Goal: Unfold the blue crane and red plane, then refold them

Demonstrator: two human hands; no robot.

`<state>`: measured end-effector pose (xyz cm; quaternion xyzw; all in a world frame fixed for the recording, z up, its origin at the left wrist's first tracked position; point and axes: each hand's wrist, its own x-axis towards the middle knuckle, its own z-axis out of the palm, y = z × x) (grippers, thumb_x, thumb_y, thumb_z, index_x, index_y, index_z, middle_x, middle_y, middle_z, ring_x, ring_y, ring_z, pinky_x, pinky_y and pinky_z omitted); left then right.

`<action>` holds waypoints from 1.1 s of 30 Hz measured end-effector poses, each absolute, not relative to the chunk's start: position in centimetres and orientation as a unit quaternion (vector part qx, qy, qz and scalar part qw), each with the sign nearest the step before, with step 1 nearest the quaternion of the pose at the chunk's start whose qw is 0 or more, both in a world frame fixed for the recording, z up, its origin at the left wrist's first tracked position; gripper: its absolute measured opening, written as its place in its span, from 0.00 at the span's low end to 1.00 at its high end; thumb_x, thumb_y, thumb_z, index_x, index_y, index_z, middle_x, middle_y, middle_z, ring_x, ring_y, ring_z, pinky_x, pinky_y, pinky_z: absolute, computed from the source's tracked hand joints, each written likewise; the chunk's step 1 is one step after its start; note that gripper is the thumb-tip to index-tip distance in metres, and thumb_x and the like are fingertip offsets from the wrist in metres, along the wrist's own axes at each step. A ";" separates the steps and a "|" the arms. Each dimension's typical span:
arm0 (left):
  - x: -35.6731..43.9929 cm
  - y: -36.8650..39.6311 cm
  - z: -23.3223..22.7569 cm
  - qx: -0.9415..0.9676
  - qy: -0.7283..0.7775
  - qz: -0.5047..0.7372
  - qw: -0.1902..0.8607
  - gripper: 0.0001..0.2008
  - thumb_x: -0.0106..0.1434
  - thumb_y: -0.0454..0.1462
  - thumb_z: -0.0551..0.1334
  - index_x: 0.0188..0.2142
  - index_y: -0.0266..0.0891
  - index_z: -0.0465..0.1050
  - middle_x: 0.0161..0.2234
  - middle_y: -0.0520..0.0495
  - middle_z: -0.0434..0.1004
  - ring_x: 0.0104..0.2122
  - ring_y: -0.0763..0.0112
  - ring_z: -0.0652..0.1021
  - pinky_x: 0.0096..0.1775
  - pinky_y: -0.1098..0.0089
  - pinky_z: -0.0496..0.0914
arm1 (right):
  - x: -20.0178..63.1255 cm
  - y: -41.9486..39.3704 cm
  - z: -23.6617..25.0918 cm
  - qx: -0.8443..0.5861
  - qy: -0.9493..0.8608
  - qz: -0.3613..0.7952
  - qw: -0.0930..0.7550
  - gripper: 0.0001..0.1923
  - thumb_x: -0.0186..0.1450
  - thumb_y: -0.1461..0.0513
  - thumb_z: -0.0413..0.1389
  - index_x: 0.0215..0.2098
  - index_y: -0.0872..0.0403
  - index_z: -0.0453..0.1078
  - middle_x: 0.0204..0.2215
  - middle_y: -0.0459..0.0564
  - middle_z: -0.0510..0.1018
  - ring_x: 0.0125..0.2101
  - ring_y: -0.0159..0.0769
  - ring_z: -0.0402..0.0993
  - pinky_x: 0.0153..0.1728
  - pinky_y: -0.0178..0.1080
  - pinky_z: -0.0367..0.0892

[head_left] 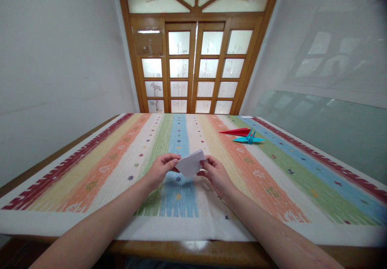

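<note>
A folded white paper [190, 164] is held up just above the striped tablecloth [99, 168], a little in front of me. My left hand [161, 170] pinches its left edge with thumb and fingers. My right hand [215, 174] grips its right edge the same way. The paper is folded into a pointed shape, its tip pointing down toward the cloth. Both forearms reach in from the near edge of the table.
A red folded paper figure [236, 131] and a blue paper crane [249, 138] lie on the cloth at the far right. A wooden door with frosted panes [193, 71] stands behind the table. A glass panel [326, 128] leans at the right wall.
</note>
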<state>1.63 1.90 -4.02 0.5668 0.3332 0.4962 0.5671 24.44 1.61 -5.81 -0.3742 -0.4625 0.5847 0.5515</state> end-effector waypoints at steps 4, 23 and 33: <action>1.4 2.1 -4.4 0.560 0.312 0.478 0.601 0.17 0.56 0.45 0.72 0.40 0.36 0.80 0.36 0.43 0.81 0.35 0.65 0.79 0.39 0.65 0.74 | 24.4 1.5 -5.7 -0.375 -0.480 0.564 0.558 0.14 0.59 0.52 0.65 0.36 0.54 0.74 0.34 0.49 0.77 0.35 0.38 0.74 0.35 0.42 0.73; 2.2 2.3 -4.3 0.530 0.381 0.549 0.522 0.18 0.54 0.40 0.70 0.36 0.41 0.63 0.28 0.55 0.72 0.25 0.74 0.73 0.26 0.75 0.68 | 23.9 0.2 -4.5 -0.346 -0.557 0.560 0.506 0.18 0.58 0.51 0.66 0.41 0.53 0.74 0.30 0.48 0.79 0.28 0.36 0.73 0.28 0.38 0.69; 2.4 2.4 -5.0 0.542 0.399 0.510 0.535 0.15 0.53 0.39 0.70 0.38 0.37 0.71 0.34 0.48 0.74 0.30 0.71 0.76 0.29 0.72 0.72 | 23.1 0.1 -5.9 -0.376 -0.503 0.618 0.473 0.19 0.58 0.50 0.65 0.39 0.54 0.74 0.32 0.51 0.80 0.29 0.39 0.76 0.29 0.40 0.70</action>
